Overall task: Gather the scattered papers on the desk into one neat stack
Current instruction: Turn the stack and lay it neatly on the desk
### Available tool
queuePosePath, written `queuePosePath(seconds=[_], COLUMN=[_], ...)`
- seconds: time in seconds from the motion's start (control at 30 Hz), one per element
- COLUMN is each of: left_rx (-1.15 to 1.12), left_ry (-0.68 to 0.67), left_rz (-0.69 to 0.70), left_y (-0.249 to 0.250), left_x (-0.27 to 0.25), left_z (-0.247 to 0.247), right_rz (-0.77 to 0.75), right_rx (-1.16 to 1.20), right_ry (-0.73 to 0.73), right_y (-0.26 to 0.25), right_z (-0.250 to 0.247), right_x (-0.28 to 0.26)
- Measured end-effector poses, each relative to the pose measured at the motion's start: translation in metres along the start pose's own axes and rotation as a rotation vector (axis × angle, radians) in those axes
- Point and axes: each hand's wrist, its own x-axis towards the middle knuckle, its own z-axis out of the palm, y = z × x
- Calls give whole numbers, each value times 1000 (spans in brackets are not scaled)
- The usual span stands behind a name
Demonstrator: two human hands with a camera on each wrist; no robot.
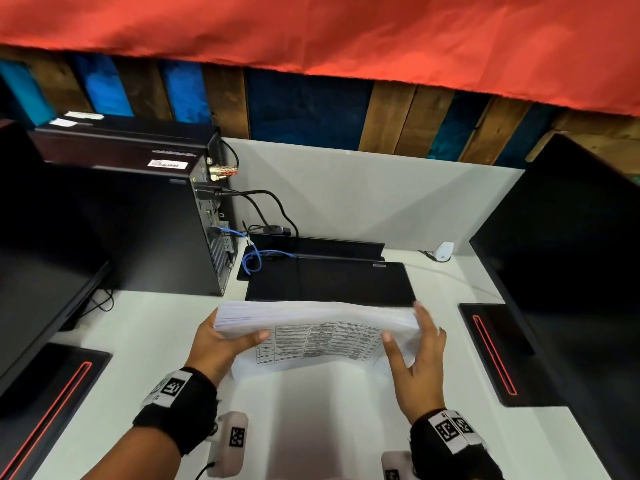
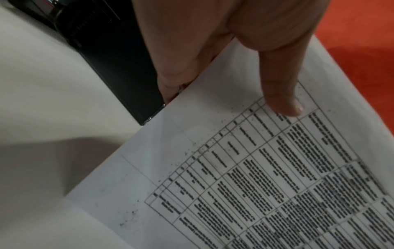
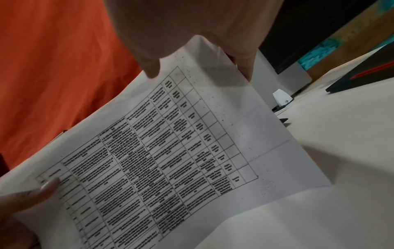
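Your left hand [image 1: 221,341] has its grip clamped on the stack [image 1: 311,320] at its 9 o'clock end, thumb on top. Your right hand [image 1: 420,355] pinches the 3 o'clock end, the stack held over the worktop [image 1: 311,410], a black slab [image 1: 329,278] at its 12 o'clock.

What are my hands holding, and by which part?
The stack of papers: the left hand grips its left end, the right hand pinches its right end.
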Motion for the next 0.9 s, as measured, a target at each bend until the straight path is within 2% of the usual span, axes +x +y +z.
queuePosePath(seconds=[0.17, 0.37, 0.43, 0.53, 0.67, 0.77, 0.9], left_rx=[30, -27, -24, -7, -5, -13, -1], left_ry=[-44, -54, -52, -66, -71, -84, -99], left_rz=[-27, -30, -34, -42, -78, -81, -85], left_y=[-3, -5, -6, -6, -8, -9, -7], left_x=[8, 12, 12, 11, 13, 13, 13], left_z=[-4, -5, -4, -5, -9, -9, -10], right_rz=[-46, -58, 3, 226, 322, 318, 226], right_rx=[-73, -43, 70, 375, 443, 459, 419], right_ry=[11, 35, 53, 46, 29, 3, 24], right_y=[2, 1, 7, 14, 15, 11, 7], right_z=[-1, -2, -1, -1, -3, -7, -8], right_x=[2, 0, 1, 2, 4, 7, 11])
